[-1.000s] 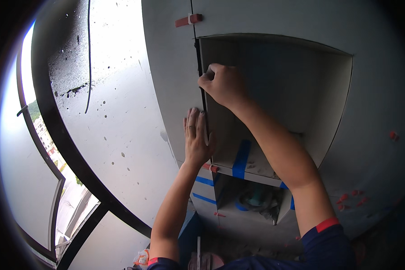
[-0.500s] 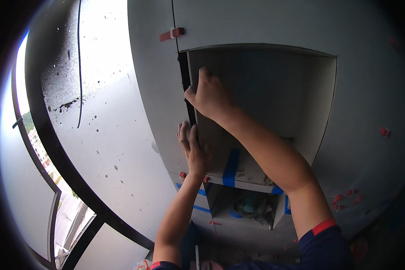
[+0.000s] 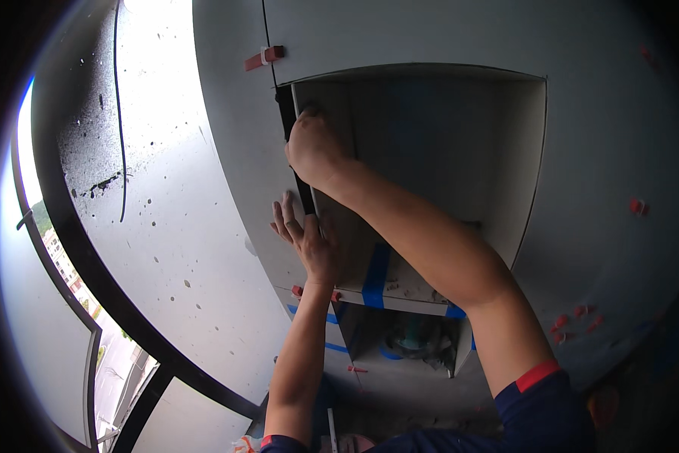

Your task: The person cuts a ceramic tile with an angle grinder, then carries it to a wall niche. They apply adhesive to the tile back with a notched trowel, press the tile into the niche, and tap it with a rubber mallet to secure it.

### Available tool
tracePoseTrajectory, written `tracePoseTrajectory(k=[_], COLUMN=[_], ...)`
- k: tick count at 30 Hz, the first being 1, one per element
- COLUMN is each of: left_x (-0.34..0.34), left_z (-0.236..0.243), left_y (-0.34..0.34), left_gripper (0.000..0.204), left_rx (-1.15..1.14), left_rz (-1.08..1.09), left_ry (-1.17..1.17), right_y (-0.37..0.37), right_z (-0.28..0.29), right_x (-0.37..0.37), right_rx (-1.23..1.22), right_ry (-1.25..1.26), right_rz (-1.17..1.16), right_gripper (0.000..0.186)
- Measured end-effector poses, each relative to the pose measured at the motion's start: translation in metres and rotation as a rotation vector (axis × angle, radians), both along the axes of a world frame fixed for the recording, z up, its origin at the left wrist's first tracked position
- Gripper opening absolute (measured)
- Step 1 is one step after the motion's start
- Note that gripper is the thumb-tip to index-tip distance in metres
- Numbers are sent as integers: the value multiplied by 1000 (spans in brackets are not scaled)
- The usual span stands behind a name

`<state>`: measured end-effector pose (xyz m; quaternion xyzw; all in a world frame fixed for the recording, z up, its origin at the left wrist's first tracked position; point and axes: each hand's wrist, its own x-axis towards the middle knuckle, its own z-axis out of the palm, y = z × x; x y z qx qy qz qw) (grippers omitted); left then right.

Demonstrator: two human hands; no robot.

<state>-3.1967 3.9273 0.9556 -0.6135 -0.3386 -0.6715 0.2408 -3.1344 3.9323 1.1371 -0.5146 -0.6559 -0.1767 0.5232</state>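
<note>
So the biggest thing we've got here is the grey tiled wall [image 3: 226, 174] filling the upper middle, with a square niche [image 3: 445, 158] cut into it at about 1 o'clock from centre. Off at 9 o'clock there's a window with a dark frame [image 3: 75, 249] curving down. Our right hand [image 3: 313, 147] is up at 11 o'clock on the niche's left edge, fingers curled tight around a thin black strip [image 3: 287, 121] that runs down that edge. Our left hand [image 3: 313, 245] sits just below it, flat against the wall with the fingers spread wide, holding nothing, touching the tile right beside the strip. Blue tape [image 3: 376, 273] crosses the niche's bottom ledge at 6 o'clock. Smallest bit: a red tile clip [image 3: 264, 57] sticking out of the joint at 11 o'clock, above the strip.
</note>
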Motion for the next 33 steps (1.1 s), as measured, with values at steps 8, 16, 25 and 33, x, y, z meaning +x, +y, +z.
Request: tracePoseTrajectory(k=[8, 16, 25, 33], left_x=[-4, 1, 4, -42], left_z=[-2, -5, -3, -70], left_y=[-4, -16, -39, -108], left_gripper=[15, 15, 12, 23], left_rx=[60, 110, 171, -296], left_rz=[-56, -76, -237, -706], left_ry=[-24, 14, 172, -359], right_y=[-32, -68, -103, -192], right_z=[0, 1, -8, -30], right_x=[3, 22, 84, 89], right_rx=[23, -95, -9, -67], right_ry=[-239, 40, 184, 321], right_rz=[-84, -9, 87, 143], right_gripper=[48, 42, 43, 37])
